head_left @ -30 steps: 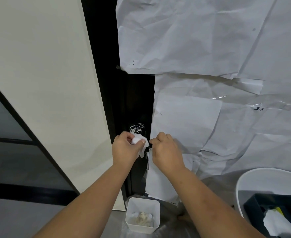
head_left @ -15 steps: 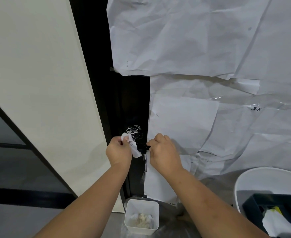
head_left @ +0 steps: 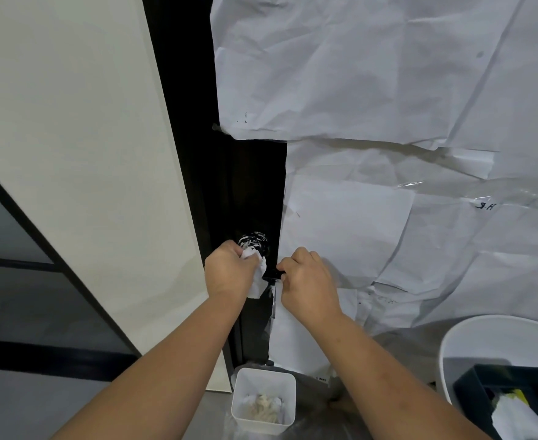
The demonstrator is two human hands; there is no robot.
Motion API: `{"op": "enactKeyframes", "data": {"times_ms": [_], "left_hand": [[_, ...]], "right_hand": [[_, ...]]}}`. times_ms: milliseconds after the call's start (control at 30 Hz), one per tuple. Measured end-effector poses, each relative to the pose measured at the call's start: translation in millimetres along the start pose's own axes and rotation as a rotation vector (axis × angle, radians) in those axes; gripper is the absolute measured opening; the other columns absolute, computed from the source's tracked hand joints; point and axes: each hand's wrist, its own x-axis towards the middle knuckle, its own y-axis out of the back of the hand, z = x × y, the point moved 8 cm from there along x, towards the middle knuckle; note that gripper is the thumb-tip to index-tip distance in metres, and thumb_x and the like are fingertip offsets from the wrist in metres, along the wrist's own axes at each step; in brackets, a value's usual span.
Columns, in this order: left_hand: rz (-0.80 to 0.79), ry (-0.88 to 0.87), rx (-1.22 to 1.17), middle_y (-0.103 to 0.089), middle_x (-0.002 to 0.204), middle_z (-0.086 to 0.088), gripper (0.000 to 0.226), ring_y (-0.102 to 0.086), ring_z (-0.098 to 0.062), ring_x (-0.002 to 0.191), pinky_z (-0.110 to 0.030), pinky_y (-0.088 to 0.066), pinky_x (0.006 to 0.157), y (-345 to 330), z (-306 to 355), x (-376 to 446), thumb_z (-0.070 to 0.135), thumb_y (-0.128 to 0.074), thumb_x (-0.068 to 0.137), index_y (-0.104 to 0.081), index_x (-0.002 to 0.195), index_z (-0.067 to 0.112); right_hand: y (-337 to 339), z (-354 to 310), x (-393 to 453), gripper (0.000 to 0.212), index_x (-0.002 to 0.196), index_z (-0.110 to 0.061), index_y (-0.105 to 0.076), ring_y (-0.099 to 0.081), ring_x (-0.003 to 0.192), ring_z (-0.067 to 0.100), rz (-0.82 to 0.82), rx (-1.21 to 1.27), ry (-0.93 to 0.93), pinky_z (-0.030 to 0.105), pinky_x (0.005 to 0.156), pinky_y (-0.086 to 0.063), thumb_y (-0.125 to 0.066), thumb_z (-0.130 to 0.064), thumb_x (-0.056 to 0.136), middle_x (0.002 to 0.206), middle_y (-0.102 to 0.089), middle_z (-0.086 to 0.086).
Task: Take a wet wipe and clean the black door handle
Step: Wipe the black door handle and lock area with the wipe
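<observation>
the left hand [head_left: 229,271] is gripping a white wet wipe [head_left: 258,274] against the smeared black door handle [head_left: 272,274]; the right hand [head_left: 309,281] is pinching the handle's end.

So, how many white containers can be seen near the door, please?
2. A small square white bin stands on the floor below the hands, holding crumpled wipes. A large round white tub sits at the lower right, cut by the frame edge. Others may be out of view.

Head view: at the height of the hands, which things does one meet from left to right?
Cream panel → left hand → wet wipe → black door handle → right hand → white paper sheets.
</observation>
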Motion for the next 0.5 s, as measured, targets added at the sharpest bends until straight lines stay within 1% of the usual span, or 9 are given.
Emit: {"op": "enactKeyframes", "data": {"times_ms": [133,233,300,367,400,433,467,500], "left_hand": [[0.055,-0.108,0.115,-0.062,0.066,-0.004,0.029,-0.056,-0.016,0.057,-0.02,-0.031,0.043,-1,7,0,0.035,-0.07,0.086,-0.06,0.075,0.01],[0.108,-0.124,0.117,-0.062,0.066,-0.005,0.03,-0.054,-0.016,0.055,-0.02,-0.028,0.043,2,9,-6,0.035,-0.066,0.089,-0.061,0.073,0.01],[0.125,-0.128,0.057,-0.063,0.067,-0.004,0.023,-0.052,-0.014,0.054,-0.019,-0.028,0.045,4,7,-13,0.028,-0.064,0.091,-0.07,0.08,0.008],[0.088,-0.159,-0.003,-0.064,0.069,-0.002,0.016,-0.053,-0.013,0.055,-0.018,-0.032,0.048,3,5,-22,0.017,-0.061,0.089,-0.075,0.089,0.009],[0.053,-0.179,-0.009,-0.069,0.076,-0.003,0.017,-0.057,-0.014,0.06,-0.018,-0.036,0.053,0,4,-26,0.014,-0.061,0.088,-0.076,0.095,0.011],[0.02,-0.188,-0.006,-0.074,0.091,-0.004,0.02,-0.063,-0.016,0.07,-0.016,-0.039,0.059,-2,4,-30,0.012,-0.062,0.088,-0.076,0.102,0.012],[0.0,-0.18,-0.01,-0.074,0.103,-0.005,0.023,-0.065,-0.017,0.079,-0.014,-0.04,0.064,-2,3,-31,0.013,-0.063,0.088,-0.075,0.108,0.013],[-0.009,-0.156,-0.028,-0.074,0.105,-0.004,0.024,-0.065,-0.015,0.081,-0.011,-0.04,0.065,-2,2,-29,0.014,-0.065,0.088,-0.074,0.11,0.013]], "right_hand": [[2,-2,-1,0.026,0.094,-0.014,-0.07,-0.049,0.08,0.024,-0.013,-0.007,0.003,0.033,0.065,-0.045,-0.064,-0.001,0.072,0.088,-0.056,0.003],[4,-3,-3,0.027,0.097,-0.014,-0.07,-0.05,0.081,0.025,-0.017,-0.018,0.014,0.031,0.065,-0.042,-0.064,-0.001,0.073,0.089,-0.056,0.004],[4,-3,-4,0.03,0.099,-0.013,-0.07,-0.05,0.082,0.025,-0.017,-0.022,0.02,0.032,0.065,-0.043,-0.064,0.0,0.073,0.089,-0.056,0.004],[4,-2,-5,0.032,0.1,-0.013,-0.07,-0.05,0.083,0.025,-0.017,-0.02,0.017,0.032,0.065,-0.043,-0.063,0.002,0.073,0.089,-0.055,0.005],[4,-2,-5,0.033,0.1,-0.013,-0.07,-0.05,0.083,0.025,-0.018,-0.019,0.017,0.032,0.064,-0.042,-0.062,0.002,0.072,0.089,-0.055,0.005],[3,-2,-5,0.032,0.1,-0.013,-0.07,-0.05,0.082,0.025,-0.019,-0.02,0.018,0.032,0.065,-0.042,-0.062,0.002,0.072,0.089,-0.055,0.005],[3,-2,-5,0.032,0.1,-0.012,-0.069,-0.049,0.082,0.025,-0.019,-0.021,0.017,0.032,0.065,-0.041,-0.062,0.002,0.072,0.089,-0.055,0.005],[3,-2,-4,0.032,0.099,-0.012,-0.069,-0.049,0.082,0.025,-0.021,-0.021,0.016,0.032,0.065,-0.041,-0.061,0.002,0.072,0.089,-0.055,0.005]]}}
